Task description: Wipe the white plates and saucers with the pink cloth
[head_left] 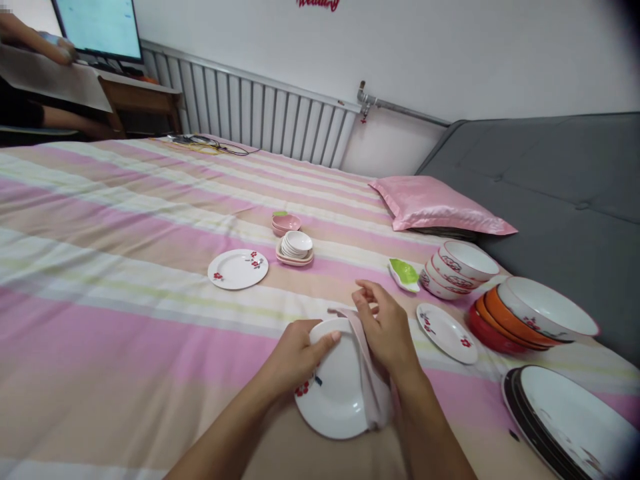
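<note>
Pinching a plate is the left hand; the loosely curled right hand touches cloth, grip unclear.

Probably "Wedding" sign on wall

A striped bedsheet, pink pillow, padded headboard and radiator show a home bedroom.

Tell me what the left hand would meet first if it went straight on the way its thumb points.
Likely the pale pink cloth on the right side of the plate, then the right hand; depth there is hard to judge.
</note>
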{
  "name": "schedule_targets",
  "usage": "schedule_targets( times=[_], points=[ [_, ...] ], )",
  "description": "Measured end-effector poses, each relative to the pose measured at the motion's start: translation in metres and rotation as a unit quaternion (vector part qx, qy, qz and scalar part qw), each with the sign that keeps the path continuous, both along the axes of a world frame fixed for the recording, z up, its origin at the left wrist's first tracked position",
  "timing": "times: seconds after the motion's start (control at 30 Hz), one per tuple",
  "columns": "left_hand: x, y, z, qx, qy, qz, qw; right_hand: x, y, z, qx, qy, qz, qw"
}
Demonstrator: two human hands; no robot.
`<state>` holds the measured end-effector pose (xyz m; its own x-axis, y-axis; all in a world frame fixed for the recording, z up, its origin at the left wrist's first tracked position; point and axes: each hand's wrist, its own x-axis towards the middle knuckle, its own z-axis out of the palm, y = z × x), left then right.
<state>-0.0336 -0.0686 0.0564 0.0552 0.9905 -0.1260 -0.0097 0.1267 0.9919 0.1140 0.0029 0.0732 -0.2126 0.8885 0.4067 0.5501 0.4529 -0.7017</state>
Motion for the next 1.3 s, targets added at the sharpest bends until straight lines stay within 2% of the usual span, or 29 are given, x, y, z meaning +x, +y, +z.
schedule_targets(
  times=[0.1,0.17,0.27,0.43,0.53,0.6,0.77,0.87,0.97,1.07,1.17,1.3],
  points=[
    [-0.001,0.000,0.002,-0.012,-0.021,0.013,1.000,-0.003,-0.004,0.003,0.040,0.063,-0.038,0.997],
    [-0.002,0.000,0.003,-0.007,-0.030,0.020,0.999,-0.004,-0.007,0.006,0.007,0.082,-0.007,0.997],
    [-0.002,0.000,0.005,0.017,-0.022,0.038,0.999,-0.003,-0.009,0.010,-0.055,0.087,0.075,0.992],
    [-0.003,-0.002,0.009,0.051,-0.020,0.105,0.993,0.002,-0.007,0.013,-0.117,0.121,0.174,0.970],
    [-0.004,-0.002,0.011,0.052,-0.026,0.124,0.991,0.005,-0.007,0.013,-0.157,0.142,0.206,0.955],
    [-0.004,-0.001,0.012,0.064,-0.030,0.112,0.991,0.006,-0.007,0.013,-0.180,0.145,0.223,0.947],
    [-0.006,0.000,0.009,0.064,-0.047,0.102,0.992,0.004,-0.010,0.013,-0.212,0.130,0.217,0.944],
    [-0.007,0.000,0.007,0.065,-0.048,0.131,0.988,0.004,-0.009,0.011,-0.186,0.141,0.215,0.948],
    [-0.009,0.002,0.004,0.059,-0.082,0.174,0.979,0.007,-0.005,0.010,-0.108,0.162,0.186,0.963],
    [-0.014,0.004,0.002,0.051,-0.092,0.229,0.968,0.012,-0.002,0.011,-0.048,0.140,0.147,0.978],
    [-0.019,0.006,0.001,0.061,-0.070,0.278,0.956,0.014,-0.001,0.012,-0.036,0.077,0.145,0.986],
    [-0.021,0.005,0.002,0.075,-0.042,0.313,0.946,0.008,-0.004,0.013,-0.032,0.006,0.159,0.987]
  ],
)
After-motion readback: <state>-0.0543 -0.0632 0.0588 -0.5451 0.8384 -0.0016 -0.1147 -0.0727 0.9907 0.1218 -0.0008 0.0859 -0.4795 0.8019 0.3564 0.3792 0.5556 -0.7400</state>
